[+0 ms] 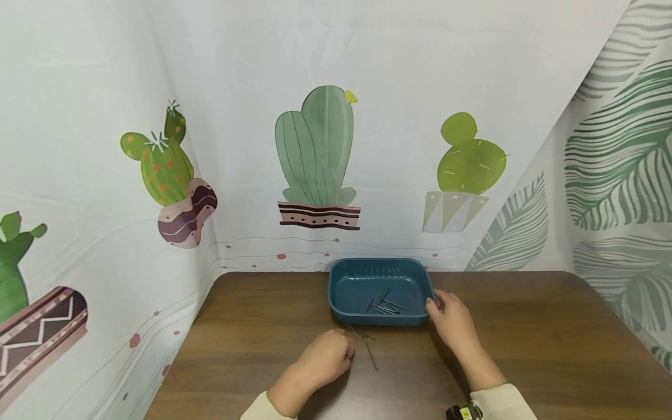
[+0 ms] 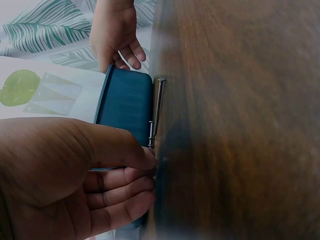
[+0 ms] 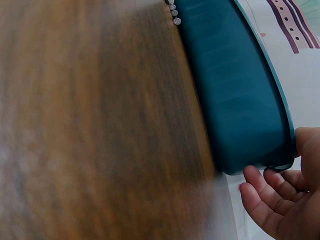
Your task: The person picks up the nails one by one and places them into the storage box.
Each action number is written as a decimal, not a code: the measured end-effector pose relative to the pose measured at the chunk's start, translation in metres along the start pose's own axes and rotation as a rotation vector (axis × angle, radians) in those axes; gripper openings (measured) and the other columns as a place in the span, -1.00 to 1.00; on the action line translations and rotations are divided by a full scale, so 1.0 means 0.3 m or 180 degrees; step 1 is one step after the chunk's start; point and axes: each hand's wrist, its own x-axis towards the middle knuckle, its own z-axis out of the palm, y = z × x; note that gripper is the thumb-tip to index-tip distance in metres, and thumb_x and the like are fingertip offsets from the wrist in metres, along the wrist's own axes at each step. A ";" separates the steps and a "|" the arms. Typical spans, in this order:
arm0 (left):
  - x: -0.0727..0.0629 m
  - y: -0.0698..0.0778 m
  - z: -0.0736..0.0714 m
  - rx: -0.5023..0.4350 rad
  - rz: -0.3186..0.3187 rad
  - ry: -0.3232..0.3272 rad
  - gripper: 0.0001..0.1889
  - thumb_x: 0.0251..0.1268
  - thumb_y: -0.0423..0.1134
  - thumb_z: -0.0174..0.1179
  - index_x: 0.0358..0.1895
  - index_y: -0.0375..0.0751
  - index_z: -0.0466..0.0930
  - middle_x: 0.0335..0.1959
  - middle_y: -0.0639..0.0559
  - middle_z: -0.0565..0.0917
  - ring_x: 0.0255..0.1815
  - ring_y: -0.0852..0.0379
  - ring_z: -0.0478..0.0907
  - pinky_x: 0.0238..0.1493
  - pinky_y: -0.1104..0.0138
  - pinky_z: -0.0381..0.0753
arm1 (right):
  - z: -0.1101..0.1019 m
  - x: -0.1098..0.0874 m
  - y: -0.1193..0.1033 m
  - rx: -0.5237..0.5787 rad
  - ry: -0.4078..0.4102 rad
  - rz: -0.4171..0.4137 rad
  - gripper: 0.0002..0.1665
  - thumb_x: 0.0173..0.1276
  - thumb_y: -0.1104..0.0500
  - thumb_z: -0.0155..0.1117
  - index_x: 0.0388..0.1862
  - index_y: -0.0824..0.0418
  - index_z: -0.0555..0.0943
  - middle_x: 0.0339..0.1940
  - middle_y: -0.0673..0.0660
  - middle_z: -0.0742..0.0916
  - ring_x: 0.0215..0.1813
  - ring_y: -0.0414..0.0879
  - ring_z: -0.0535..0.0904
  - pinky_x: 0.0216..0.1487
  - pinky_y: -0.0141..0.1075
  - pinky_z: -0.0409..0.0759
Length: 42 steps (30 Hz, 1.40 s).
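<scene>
Four green cactus plants (image 1: 320, 151) are printed on a soft white cloth (image 1: 236, 58) that hangs in folds behind the table (image 1: 210, 361). The table is brown wood with dark streaks and round far corners. From left to right, first comes a pale sleeve (image 1: 265, 408), then the left hand (image 1: 325, 357). Next are a few loose nails (image 1: 362, 332), thin, straight and made of gray metal. Close up, their round heads have a crisscross pattern. One lone nail (image 1: 371, 356) lies just right of that hand. Then there is a deep blue tray (image 1: 388, 319), a bit shiny, with round corners and a thin rim. More nails (image 1: 385, 308) lie crossed over each other inside it. Last comes the right hand (image 1: 455, 321), with a black thing (image 1: 464, 412) by its wrist.

The left hand has its fingers bent in and its thumb near their tips, so the gap is narrow. I cannot tell if it pinches a nail. The loose nails lie by its fingertips, just in front of the tray. The tray stands near the middle of the table's far edge. The right hand holds the tray by its right end, thumb up at the rim and fingers lower down. The nails inside lie toward the tray's front side, left of the right hand.
</scene>
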 end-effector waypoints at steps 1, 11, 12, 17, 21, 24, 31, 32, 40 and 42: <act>0.000 0.000 0.000 0.0013 0.0009 0.0007 -0.80 -0.04 -0.42 0.32 -0.57 0.00 0.57 -0.54 0.23 0.47 -0.49 0.33 0.39 -0.43 0.47 0.42 | -0.001 -0.001 0.000 0.0002 -0.0006 0.0005 -0.50 0.50 0.13 0.14 0.22 0.51 0.54 -0.18 0.30 0.66 -0.26 0.00 0.73 -0.13 -0.10 0.64; 0.002 0.002 -0.003 0.0058 0.0065 0.0023 -0.83 -0.04 -0.42 0.32 -0.53 -0.02 0.61 -0.52 0.22 0.53 -0.45 0.32 0.46 -0.37 0.47 0.49 | -0.004 0.000 0.002 -0.0002 -0.0014 0.0015 -0.49 0.50 0.13 0.14 0.23 0.50 0.53 -0.18 0.28 0.66 -0.27 -0.03 0.72 -0.15 -0.13 0.63; 0.002 0.003 -0.004 0.0066 0.0068 0.0029 -0.84 -0.03 -0.42 0.32 -0.53 -0.02 0.62 -0.52 0.22 0.54 -0.45 0.32 0.46 -0.36 0.47 0.49 | -0.004 0.000 0.001 -0.0002 -0.0020 0.0021 -0.49 0.50 0.13 0.14 0.23 0.50 0.53 -0.18 0.28 0.66 -0.27 -0.03 0.72 -0.15 -0.13 0.63; 0.000 0.009 -0.013 0.0096 0.0073 0.0056 -0.85 -0.04 -0.40 0.33 -0.51 -0.02 0.63 -0.51 0.21 0.56 -0.44 0.31 0.49 -0.34 0.46 0.52 | -0.008 -0.003 -0.001 0.0010 -0.0044 0.0050 -0.50 0.50 0.13 0.14 0.23 0.50 0.53 -0.18 0.28 0.65 -0.28 -0.03 0.72 -0.18 -0.15 0.63; -0.005 0.014 -0.027 0.0107 0.0094 0.0074 -0.86 -0.03 -0.39 0.34 -0.50 -0.02 0.64 -0.49 0.21 0.57 -0.43 0.30 0.51 -0.34 0.46 0.53 | -0.009 -0.004 -0.003 0.0008 -0.0039 0.0053 -0.50 0.50 0.13 0.14 0.22 0.50 0.53 -0.19 0.28 0.65 -0.28 -0.03 0.73 -0.18 -0.17 0.63; -0.011 0.020 -0.040 0.0110 0.0135 0.0111 -0.85 -0.03 -0.39 0.34 -0.51 0.00 0.63 -0.49 0.21 0.57 -0.44 0.31 0.51 -0.35 0.47 0.52 | -0.009 -0.005 -0.006 0.0040 -0.0053 0.0057 -0.49 0.50 0.13 0.14 0.23 0.50 0.53 -0.18 0.29 0.65 -0.27 -0.02 0.74 -0.16 -0.14 0.65; -0.020 0.037 -0.066 0.0088 0.0295 0.0244 -0.84 -0.03 -0.40 0.33 -0.51 0.01 0.65 -0.49 0.24 0.62 -0.40 0.31 0.56 -0.32 0.46 0.55 | -0.009 -0.007 -0.011 0.0033 -0.0066 0.0068 -0.49 0.49 0.13 0.14 0.23 0.50 0.53 -0.16 0.30 0.66 -0.25 -0.01 0.73 -0.13 -0.10 0.65; -0.020 0.039 -0.070 0.0082 0.0323 0.0260 -0.84 -0.02 -0.40 0.32 -0.50 0.01 0.66 -0.50 0.25 0.63 -0.39 0.31 0.57 -0.30 0.46 0.56 | -0.008 -0.007 -0.012 0.0028 -0.0064 0.0066 -0.49 0.50 0.13 0.14 0.23 0.50 0.53 -0.16 0.30 0.66 -0.25 -0.01 0.72 -0.13 -0.10 0.65; -0.032 0.063 -0.106 0.0107 0.0526 0.0446 -0.83 -0.03 -0.41 0.31 -0.51 0.00 0.61 -0.50 0.25 0.59 -0.41 0.34 0.51 -0.35 0.50 0.51 | -0.005 -0.004 -0.005 0.0025 -0.0040 0.0047 -0.49 0.49 0.13 0.14 0.22 0.50 0.53 -0.16 0.30 0.66 -0.24 0.00 0.73 -0.11 -0.08 0.65; -0.036 0.071 -0.126 0.0130 0.0575 0.0476 -0.83 -0.02 -0.41 0.33 -0.51 0.00 0.61 -0.50 0.25 0.58 -0.42 0.34 0.50 -0.34 0.51 0.50 | -0.004 -0.004 -0.003 0.0030 -0.0034 0.0044 -0.49 0.49 0.14 0.14 0.22 0.51 0.53 -0.16 0.30 0.66 -0.25 0.00 0.74 -0.11 -0.08 0.65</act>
